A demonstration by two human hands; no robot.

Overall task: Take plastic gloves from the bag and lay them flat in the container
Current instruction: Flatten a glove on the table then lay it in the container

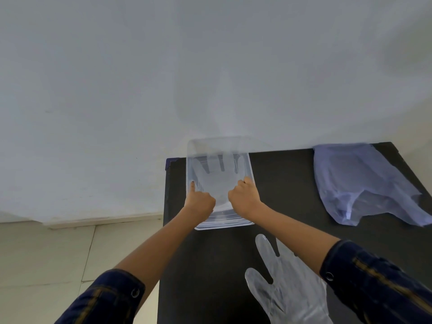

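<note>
A clear plastic container [249, 170] sits at the far left of the black table [289, 190]. One transparent plastic glove [218, 177] lies flat inside it, fingers pointing away from me. My left hand [199, 202] is curled, and its index fingertip presses down at the container's left side. My right hand [244, 195] is curled too, knuckles up, fingertips at the container's right wall. Whether either hand pinches the glove is unclear. A second glove [288, 286] lies spread on the table near me, under my right forearm. The bluish translucent bag [357, 181] lies at the far right.
The table's left edge runs just beside the container, with tiled floor [46, 258] below it. A pale wall [163, 66] stands directly behind the table. Bare black tabletop shows between the container and the bag.
</note>
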